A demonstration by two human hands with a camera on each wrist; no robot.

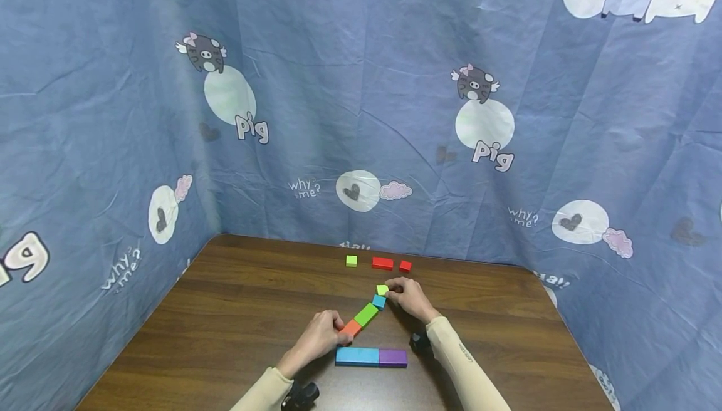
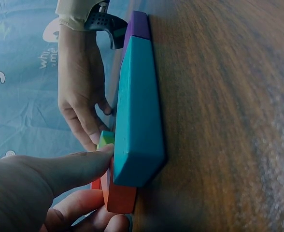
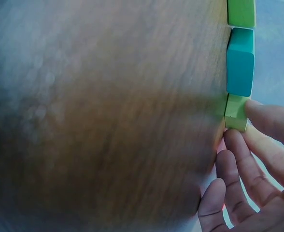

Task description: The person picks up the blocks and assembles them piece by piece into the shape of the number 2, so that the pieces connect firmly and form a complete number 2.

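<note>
A slanting row of blocks lies on the table: an orange block (image 1: 352, 328), a longer green block (image 1: 366, 315), a small blue block (image 1: 379, 302) and a lime-green block (image 1: 382, 289) at the far end. My left hand (image 1: 318, 337) pinches the near, orange end between thumb and fingers. At the other end, my right hand (image 1: 410, 298) holds the lime block, its thumb on one face and a fingertip against the end, in the right wrist view. The lime block sits right against the blue one (image 3: 240, 65).
In front of the row, a long blue block (image 1: 358, 356) and a purple block (image 1: 393, 358) lie end to end. Farther back are another lime block (image 1: 351, 261), a red bar (image 1: 382, 264) and a small red block (image 1: 405, 266). A patterned blue cloth (image 1: 338, 116) hangs behind the table.
</note>
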